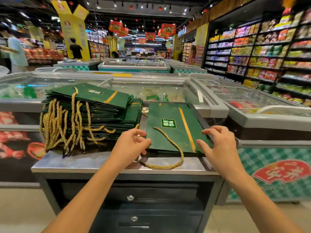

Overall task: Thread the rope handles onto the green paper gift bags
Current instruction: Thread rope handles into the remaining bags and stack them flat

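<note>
A flat green paper gift bag (175,132) with an orange stripe lies on a steel counter (80,163). A gold rope handle (175,148) runs from its face over its near edge and loops onto the counter. My left hand (133,143) pinches the bag's near left corner. My right hand (217,145) holds its near right corner, fingers curled over the edge. To the left stands a tall stack of green bags (94,106) with several gold ropes (64,126) hanging off its near side.
Glass-topped chest freezers (151,91) stand behind and to the right of the counter. Drawers (133,199) sit below the counter top. Stocked shelves (260,52) line the right wall. People (16,51) stand far off at the left.
</note>
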